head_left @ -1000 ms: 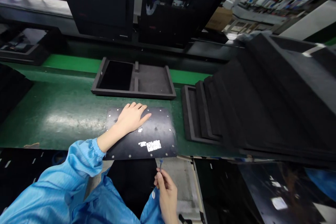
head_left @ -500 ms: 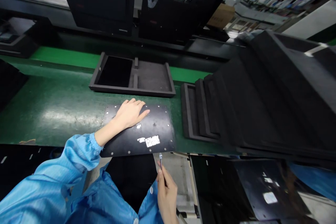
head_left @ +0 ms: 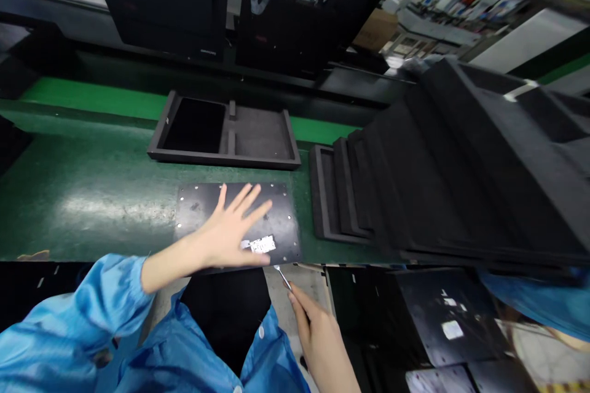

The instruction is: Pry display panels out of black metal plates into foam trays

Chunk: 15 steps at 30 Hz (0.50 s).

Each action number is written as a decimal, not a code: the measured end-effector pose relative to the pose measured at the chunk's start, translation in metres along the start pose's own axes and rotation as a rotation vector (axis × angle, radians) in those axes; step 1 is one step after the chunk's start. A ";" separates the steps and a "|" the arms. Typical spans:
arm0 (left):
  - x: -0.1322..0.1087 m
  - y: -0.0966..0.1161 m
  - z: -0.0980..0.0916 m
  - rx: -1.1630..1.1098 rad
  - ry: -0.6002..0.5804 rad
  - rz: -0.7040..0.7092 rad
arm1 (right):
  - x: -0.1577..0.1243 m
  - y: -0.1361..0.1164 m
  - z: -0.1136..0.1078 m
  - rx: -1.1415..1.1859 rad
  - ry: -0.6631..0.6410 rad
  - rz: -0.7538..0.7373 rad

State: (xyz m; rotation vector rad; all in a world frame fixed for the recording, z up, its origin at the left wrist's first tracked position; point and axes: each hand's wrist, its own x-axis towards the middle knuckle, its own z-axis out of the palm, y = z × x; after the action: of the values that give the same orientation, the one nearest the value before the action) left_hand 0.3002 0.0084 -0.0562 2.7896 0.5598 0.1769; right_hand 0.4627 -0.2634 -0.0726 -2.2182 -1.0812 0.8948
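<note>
A flat dark panel with holes along its edges lies at the front of the green bench. A white label is stuck on it near its front edge. Over the panel, my left hand is open with spread fingers, slightly blurred; I cannot tell whether it touches the surface. My right hand is closed around a slim metal tool with a flat tip, below the panel's front edge. The tool's tip is at that edge, close to the label; its handle is hidden in the hand.
Behind the panel a black foam tray holds a dark glossy sheet in its left compartment. Stacked foam trays lean at the right. More dark panels lie low at the right, beside a blue-clothed person.
My left hand has come toward me across the panel and spread its fingers. The tool in my right hand has tilted, its tip now pointing up and left. The view has shifted slightly.
</note>
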 end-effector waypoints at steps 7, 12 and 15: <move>-0.035 0.037 -0.004 0.178 -0.198 0.052 | 0.004 -0.013 -0.013 -0.098 -0.045 0.003; -0.024 0.040 -0.021 0.210 -0.271 0.105 | 0.005 -0.001 -0.004 -0.093 -0.044 0.036; -0.021 0.035 -0.047 0.143 -0.209 0.146 | 0.004 0.001 0.002 -0.057 -0.036 0.032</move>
State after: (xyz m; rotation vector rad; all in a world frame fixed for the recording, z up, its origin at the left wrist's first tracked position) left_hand 0.2855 -0.0186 -0.0027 2.9398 0.3305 -0.1283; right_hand 0.4639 -0.2601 -0.0759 -2.2802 -1.1031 0.9312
